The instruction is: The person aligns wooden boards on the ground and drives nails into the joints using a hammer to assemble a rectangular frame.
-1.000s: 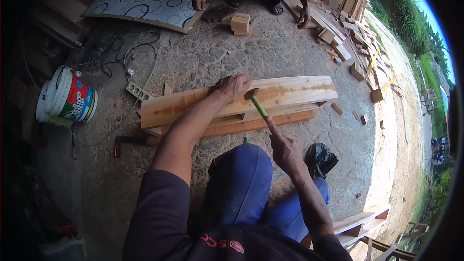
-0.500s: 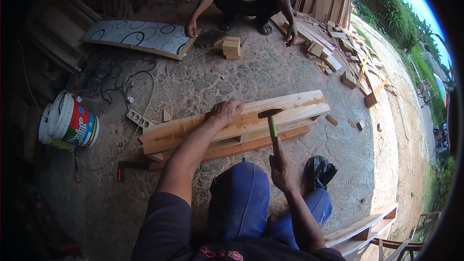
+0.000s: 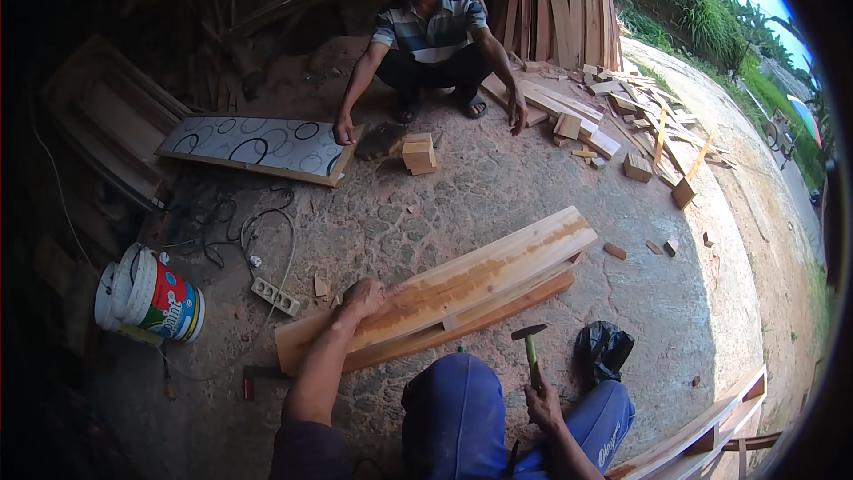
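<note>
A long, narrow wooden frame point(image 3: 471, 283) lies slantwise on the ground in front of me. Its upper board is pale with brown stains, and a darker board runs along the near side, joined by short cross pieces. My left hand point(image 3: 362, 299) is closed over the far edge of the upper board, left of its middle. In my right hand point(image 3: 543, 409) is a hammer point(image 3: 531, 351) with a green handle, gripped low and head up, just above my right knee. The hammer is apart from the frame. A dark tool with a red end point(image 3: 250, 388) lies by the frame's left end.
A co-worker point(image 3: 435, 31) squats across from me, one hand at a patterned panel point(image 3: 258, 147). Stacked wood blocks point(image 3: 418, 154) stand between us. Left are a paint bucket point(image 3: 160, 298) and power strip point(image 3: 275, 296); right, a black plastic bag point(image 3: 604, 348) and scrap wood point(image 3: 640, 111).
The hammer has come down and away from the frame, toward my right knee. My left hand has slid left along the board. The view has tilted up, showing more of the co-worker.
</note>
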`<action>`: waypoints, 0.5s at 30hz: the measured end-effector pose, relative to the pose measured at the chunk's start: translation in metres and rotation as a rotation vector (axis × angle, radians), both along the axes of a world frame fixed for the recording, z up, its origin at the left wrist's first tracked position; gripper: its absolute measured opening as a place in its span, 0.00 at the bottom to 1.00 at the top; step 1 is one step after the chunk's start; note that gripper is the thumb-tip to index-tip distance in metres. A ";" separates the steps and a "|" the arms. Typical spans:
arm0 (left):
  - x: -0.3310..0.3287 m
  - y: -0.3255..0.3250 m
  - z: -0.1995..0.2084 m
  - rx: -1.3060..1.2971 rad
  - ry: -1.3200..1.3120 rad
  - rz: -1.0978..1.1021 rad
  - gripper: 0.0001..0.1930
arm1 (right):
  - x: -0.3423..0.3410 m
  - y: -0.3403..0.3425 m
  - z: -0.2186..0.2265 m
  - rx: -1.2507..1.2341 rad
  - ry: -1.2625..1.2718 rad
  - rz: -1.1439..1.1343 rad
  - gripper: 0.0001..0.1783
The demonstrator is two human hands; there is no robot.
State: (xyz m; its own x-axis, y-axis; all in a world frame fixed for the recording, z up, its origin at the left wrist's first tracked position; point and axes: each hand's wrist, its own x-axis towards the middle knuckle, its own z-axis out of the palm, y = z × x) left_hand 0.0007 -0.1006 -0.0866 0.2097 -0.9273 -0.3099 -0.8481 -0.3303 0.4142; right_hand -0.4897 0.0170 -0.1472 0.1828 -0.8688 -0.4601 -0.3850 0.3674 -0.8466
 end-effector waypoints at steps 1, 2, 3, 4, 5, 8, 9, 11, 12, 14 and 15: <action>-0.011 0.006 0.007 0.010 0.009 -0.004 0.49 | -0.006 -0.004 -0.001 -0.021 0.025 0.000 0.39; -0.020 0.014 0.019 0.022 0.008 -0.006 0.49 | -0.011 -0.004 -0.007 -0.051 0.022 -0.014 0.39; -0.021 0.022 0.023 0.020 -0.012 0.007 0.48 | -0.014 -0.003 -0.014 -0.082 0.017 -0.021 0.39; -0.020 0.030 0.025 0.017 -0.030 0.019 0.48 | -0.016 -0.004 -0.020 -0.104 0.013 -0.026 0.39; -0.017 0.041 0.026 0.018 -0.052 0.038 0.47 | -0.015 -0.004 -0.027 -0.123 0.003 -0.025 0.39; -0.005 0.069 0.024 -0.042 -0.027 0.096 0.46 | -0.012 -0.003 -0.027 -0.064 0.002 -0.021 0.38; -0.003 0.079 0.026 -0.028 -0.024 0.129 0.46 | -0.008 -0.004 -0.008 0.013 0.013 -0.022 0.38; 0.001 0.098 0.029 -0.007 -0.013 0.188 0.45 | -0.006 -0.005 0.000 0.097 0.006 -0.029 0.38; 0.011 0.110 0.022 -0.033 -0.016 0.201 0.44 | -0.005 -0.004 -0.006 0.109 -0.021 -0.029 0.38; 0.038 0.135 0.001 -0.078 -0.025 0.231 0.43 | 0.001 -0.005 -0.008 0.131 -0.044 -0.024 0.38; 0.042 0.145 0.000 -0.072 -0.030 0.267 0.43 | 0.002 -0.006 -0.002 0.141 -0.031 -0.024 0.38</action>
